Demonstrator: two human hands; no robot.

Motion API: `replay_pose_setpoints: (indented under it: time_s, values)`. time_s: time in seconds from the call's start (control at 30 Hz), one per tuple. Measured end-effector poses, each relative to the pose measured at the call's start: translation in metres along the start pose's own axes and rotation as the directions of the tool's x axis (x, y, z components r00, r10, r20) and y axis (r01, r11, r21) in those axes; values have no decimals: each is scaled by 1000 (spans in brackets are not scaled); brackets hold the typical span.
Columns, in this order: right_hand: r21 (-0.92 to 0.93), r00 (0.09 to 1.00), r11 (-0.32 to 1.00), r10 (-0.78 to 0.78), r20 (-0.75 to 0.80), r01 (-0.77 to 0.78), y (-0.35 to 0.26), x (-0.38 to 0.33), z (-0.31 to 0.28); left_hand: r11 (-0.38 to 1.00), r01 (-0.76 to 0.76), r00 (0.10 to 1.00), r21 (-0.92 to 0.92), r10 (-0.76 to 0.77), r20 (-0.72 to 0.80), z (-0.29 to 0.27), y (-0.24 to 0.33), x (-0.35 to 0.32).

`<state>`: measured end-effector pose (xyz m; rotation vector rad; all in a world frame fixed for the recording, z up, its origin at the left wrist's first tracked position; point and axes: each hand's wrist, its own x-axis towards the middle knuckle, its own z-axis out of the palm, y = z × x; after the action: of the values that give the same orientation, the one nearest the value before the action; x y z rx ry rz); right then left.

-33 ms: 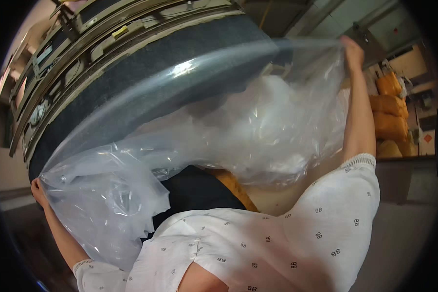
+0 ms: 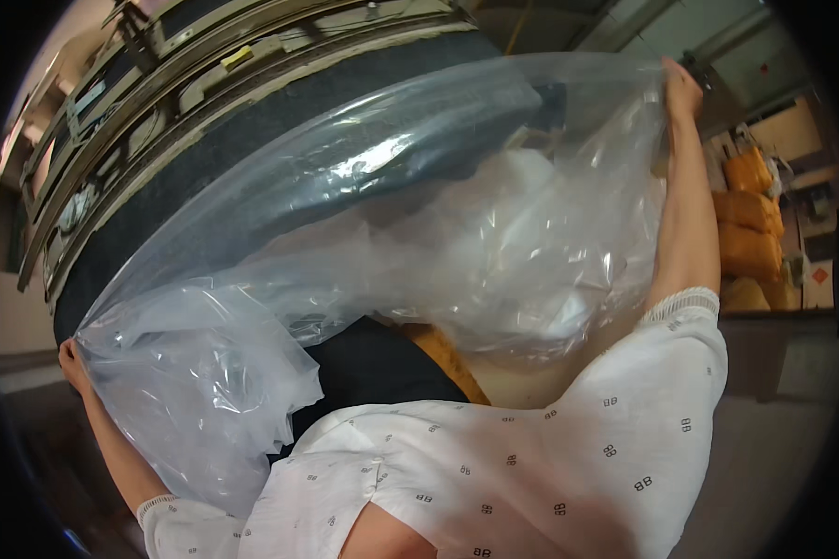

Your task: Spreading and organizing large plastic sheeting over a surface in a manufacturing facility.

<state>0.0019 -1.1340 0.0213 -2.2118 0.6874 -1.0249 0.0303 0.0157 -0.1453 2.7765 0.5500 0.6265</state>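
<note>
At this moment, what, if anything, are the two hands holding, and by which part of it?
Clear plastic film: the left hand grips its edge at the left, the right hand at the upper right.

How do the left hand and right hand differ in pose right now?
The left hand is low at the picture's left side; the right hand is high at the upper right. The left hand's forearm slants up and leftward, while the right hand's forearm rises nearly upright in view. Shared: both grip the clear plastic film, its upper edge spanning between them.
</note>
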Motion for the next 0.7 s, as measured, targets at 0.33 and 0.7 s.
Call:
replay_pose_setpoints:
  time_s: [0.33,0.7]
  values:
    - [54,568,662,-680,464,748,-58,-122,212,996,20,979,86,-37,200,-71,-35,-54]
    - [-94,793,945,-205,574,313,-28,-73,258,855,351,936,-381,-325,133,-29,2,-5]
